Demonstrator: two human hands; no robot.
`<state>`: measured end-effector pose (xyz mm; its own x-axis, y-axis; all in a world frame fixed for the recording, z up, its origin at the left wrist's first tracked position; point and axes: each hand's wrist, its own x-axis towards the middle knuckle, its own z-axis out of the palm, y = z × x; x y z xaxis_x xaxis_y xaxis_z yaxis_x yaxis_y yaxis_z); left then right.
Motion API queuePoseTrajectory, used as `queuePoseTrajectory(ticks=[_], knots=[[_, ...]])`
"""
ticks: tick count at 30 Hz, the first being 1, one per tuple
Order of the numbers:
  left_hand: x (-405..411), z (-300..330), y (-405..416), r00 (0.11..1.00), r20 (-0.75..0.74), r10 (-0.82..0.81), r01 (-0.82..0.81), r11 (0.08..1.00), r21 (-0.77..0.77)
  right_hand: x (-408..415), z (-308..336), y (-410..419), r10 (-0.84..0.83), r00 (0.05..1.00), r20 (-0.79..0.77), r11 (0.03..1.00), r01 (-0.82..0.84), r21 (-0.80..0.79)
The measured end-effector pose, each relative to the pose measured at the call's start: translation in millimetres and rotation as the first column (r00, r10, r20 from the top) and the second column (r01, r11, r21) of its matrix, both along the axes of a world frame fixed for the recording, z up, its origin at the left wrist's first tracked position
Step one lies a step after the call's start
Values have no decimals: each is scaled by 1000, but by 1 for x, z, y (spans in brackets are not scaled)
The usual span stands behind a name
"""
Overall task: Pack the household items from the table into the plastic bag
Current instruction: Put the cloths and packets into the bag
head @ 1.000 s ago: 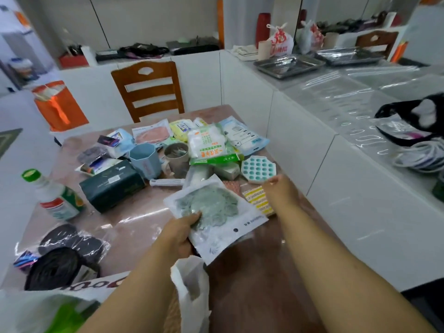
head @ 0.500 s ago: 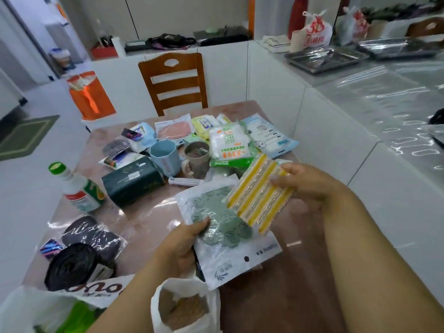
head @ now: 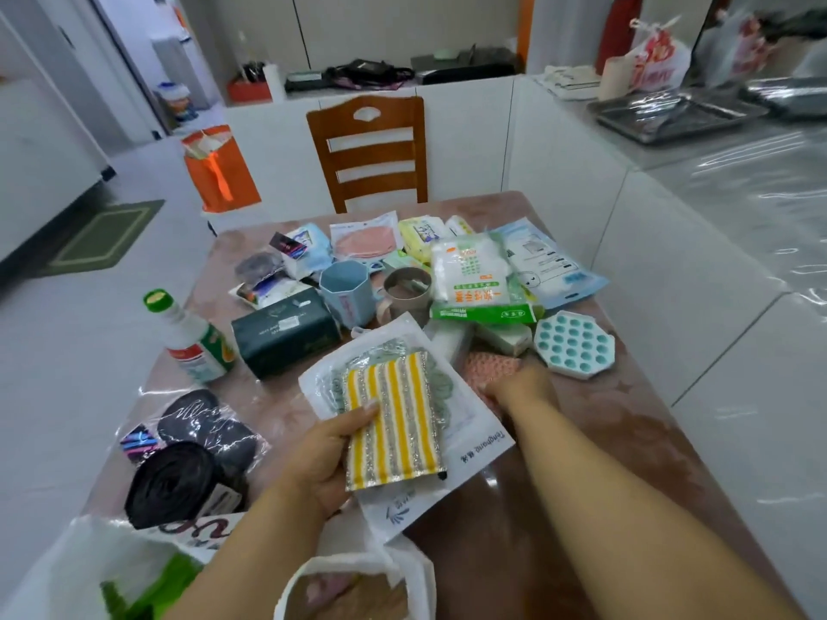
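two hands busy over a crowded table

the left hand [head: 329, 458] holds two things pressed together: one white packet [head: 470, 445] with a green pad inside, and on top of it one yellow and grey striped cloth [head: 394, 422]. the thumb lies on the cloth and the other fingers are under the packet, so the grip is closed on both. the right hand [head: 521, 389] reaches to one pink mesh cloth [head: 485, 366] on the table [head: 626, 422]; its fingers touch the cloth, but i cannot tell if they already close on it.

the plastic bag [head: 398, 570] is at the near edge, just below the left hand, with one white handle loop visible and its mouth open.

on the table i count one bottle [head: 192, 337] with a green cap, one dark green tissue pack [head: 286, 333], one blue cup [head: 344, 295], one grey mug [head: 407, 290], one teal tray with round holes [head: 575, 344], one black roll of bags [head: 174, 483] and one clear pack with dark items [head: 215, 422] at the left. at the far side many flat packets lie in a pile; i cannot count them exactly.

half a second ago the right hand held the striped cloth up in the air. now the cloth lies under the left thumb, and the right hand is down at the pink cloth.
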<state>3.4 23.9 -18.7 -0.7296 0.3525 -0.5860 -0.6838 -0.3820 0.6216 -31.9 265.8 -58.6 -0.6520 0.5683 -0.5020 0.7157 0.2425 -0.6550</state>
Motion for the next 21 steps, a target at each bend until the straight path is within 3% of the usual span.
queuePoseTrajectory(ticks=[3,5,6,8,9,11,14,15,17,19,21], knots=[[0,0,-2,997,31,67,-66,998,-24,6,15,10,-62,997,-47,995,66,71],[-1,-1,-4,995,41,94,-92,995,-29,14,35,26,-154,948,-279,981,181,76],[-2,-1,-3,994,45,97,-96,995,-28,19,47,31,-154,897,-414,987,155,-32],[-3,-2,2,993,68,92,-90,996,-26,25,71,22,-52,852,-521,912,-172,-373],[-3,-2,6,993,79,89,-87,996,-23,24,72,10,71,870,-488,841,-315,-441],[-3,-1,16,994,81,67,-68,998,6,22,64,-21,358,863,-355,824,-471,-315],[-5,2,26,999,21,24,-25,999,33,16,44,-54,509,823,-252,855,-517,39],[-6,2,27,1000,-5,22,-22,999,25,14,43,-56,513,818,-259,856,-510,86],[-11,0,27,999,-48,23,-23,1000,5,4,45,-46,397,848,-352,906,-424,0],[-15,-3,26,997,-65,31,-30,999,17,-20,47,-21,144,891,-430,983,-180,-43],[-18,-6,25,997,-60,47,-43,996,74,-47,46,17,-73,920,-385,989,116,90]])
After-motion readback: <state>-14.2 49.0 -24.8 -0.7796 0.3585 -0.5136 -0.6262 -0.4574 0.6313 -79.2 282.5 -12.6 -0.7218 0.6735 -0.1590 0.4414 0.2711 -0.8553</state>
